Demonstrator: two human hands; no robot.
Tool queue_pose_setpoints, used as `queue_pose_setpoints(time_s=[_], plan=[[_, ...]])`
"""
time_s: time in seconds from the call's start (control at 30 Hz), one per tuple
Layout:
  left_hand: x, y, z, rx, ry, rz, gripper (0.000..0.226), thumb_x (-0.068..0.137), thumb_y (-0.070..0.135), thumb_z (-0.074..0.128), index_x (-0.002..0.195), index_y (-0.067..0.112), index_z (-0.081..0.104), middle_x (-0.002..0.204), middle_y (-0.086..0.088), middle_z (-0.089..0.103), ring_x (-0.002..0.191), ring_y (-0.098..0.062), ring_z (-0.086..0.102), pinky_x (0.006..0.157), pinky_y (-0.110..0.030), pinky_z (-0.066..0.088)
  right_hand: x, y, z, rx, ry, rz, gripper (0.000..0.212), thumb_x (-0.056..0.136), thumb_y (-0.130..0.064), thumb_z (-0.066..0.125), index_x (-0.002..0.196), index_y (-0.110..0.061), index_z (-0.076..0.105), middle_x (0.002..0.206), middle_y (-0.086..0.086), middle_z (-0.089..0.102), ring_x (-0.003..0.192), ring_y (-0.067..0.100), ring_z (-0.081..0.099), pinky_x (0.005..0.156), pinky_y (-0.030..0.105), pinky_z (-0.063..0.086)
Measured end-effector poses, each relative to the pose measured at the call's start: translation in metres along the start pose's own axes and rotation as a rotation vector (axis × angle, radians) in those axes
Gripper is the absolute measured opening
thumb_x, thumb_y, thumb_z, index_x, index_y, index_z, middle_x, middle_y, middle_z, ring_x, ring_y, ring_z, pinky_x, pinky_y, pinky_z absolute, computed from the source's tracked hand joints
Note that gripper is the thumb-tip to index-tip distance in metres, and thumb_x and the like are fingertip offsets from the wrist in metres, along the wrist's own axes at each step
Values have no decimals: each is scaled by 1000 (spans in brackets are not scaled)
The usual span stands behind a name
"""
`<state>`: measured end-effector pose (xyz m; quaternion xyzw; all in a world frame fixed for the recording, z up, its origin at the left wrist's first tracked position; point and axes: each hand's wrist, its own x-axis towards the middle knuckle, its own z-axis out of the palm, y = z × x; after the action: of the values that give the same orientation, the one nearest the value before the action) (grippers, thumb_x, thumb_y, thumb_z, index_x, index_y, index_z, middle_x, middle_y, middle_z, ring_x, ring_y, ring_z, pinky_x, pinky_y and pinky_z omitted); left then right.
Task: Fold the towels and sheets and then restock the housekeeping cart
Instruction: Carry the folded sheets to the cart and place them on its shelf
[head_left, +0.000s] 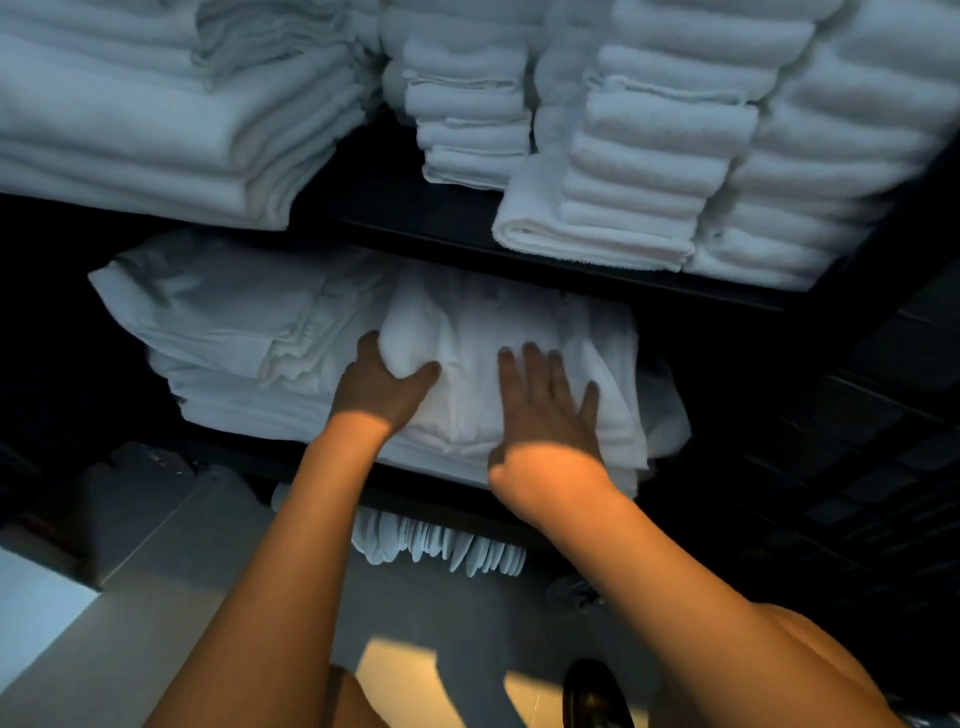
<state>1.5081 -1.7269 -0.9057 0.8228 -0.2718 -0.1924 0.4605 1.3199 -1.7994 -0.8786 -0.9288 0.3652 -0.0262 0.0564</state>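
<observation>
A folded white sheet (467, 332) lies on top of a stack on the middle shelf of the dark housekeeping cart (519, 257). My left hand (382, 387) grips a bulge of that sheet between thumb and fingers. Beside it, my right hand (548, 402) presses flat on the same sheet with fingers straight and spread. A second stack of white linen (218, 332) sits to the left on the same shelf.
The upper shelf holds large folded white towels (156, 119) on the left, a small towel stack (467, 119) in the middle and taller stacks (675, 156) on the right. White items (441, 548) hang below the middle shelf. A dark shoe (595, 693) stands on the floor.
</observation>
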Motion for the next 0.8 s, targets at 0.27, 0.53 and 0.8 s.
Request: queue_pose_setpoints(time_s=[0.27,0.53,0.8], plan=[[-24,-35,7,-201,79,102,85,79,60,76,150,40,33,128,17,52,111,-8,54,80,-17,43,17,-8,37,-311,104,-258,115,82,4,65,163,-23,-12,171,15,-10,156,41,-14,122,65,2],[-23,-14,17,-208,283,207,57,94,35,69,146,24,49,127,0,65,114,-15,61,95,-30,52,32,7,33,-303,254,-296,94,81,5,56,164,-23,19,167,15,25,153,42,22,119,59,25],[10,19,1,-19,400,291,45,101,42,51,137,16,53,114,-11,71,104,-29,66,83,-39,55,63,-4,9,-227,313,-191,88,82,-6,61,161,-29,26,164,4,33,147,33,35,110,50,34]])
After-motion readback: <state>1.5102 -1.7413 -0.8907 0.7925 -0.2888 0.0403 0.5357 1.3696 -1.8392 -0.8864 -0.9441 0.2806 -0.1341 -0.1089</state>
